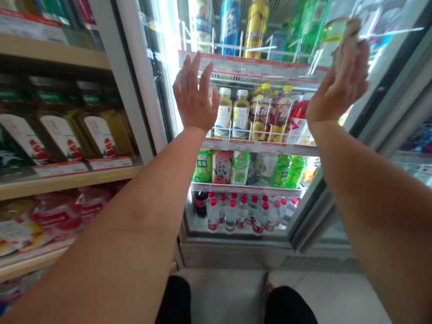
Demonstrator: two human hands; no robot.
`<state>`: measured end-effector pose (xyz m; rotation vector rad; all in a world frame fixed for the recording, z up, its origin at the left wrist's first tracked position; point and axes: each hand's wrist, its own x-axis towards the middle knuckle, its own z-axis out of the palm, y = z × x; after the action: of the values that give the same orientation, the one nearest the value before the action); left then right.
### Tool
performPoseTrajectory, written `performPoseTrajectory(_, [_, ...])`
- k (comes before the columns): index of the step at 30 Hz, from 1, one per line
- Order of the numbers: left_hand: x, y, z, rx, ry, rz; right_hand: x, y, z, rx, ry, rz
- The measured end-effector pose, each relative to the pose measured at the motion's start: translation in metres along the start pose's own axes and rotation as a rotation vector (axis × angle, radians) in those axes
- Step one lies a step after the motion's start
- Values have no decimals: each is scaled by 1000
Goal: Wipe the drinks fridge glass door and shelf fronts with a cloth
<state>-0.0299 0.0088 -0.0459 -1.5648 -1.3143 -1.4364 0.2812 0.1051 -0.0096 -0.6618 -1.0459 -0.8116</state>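
Holds pale cloth-like item in right hand; spreads left hand wide, facing white-capped bottles beyond, right of it.

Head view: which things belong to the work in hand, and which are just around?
Likely in use:
- left hand, fingers spread
- right hand
- pale cloth-like item in its grip
- drinks fridge before them

Just around:
- amber bottles, shelved at left
- pink packs below them
- red-capped bottles, fridge bottom
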Motion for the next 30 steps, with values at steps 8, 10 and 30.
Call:
performPoseTrajectory(8, [0, -3, 1, 75, 44, 32, -20, 0, -15, 61, -269, -447])
performPoseTrajectory(10, [0, -5, 1, 94, 63, 70, -22, -3, -22, 112, -394, -611])
performPoseTrajectory(30, [5, -16, 11, 231, 149, 128, -27, 5, -6, 16, -89, -56])
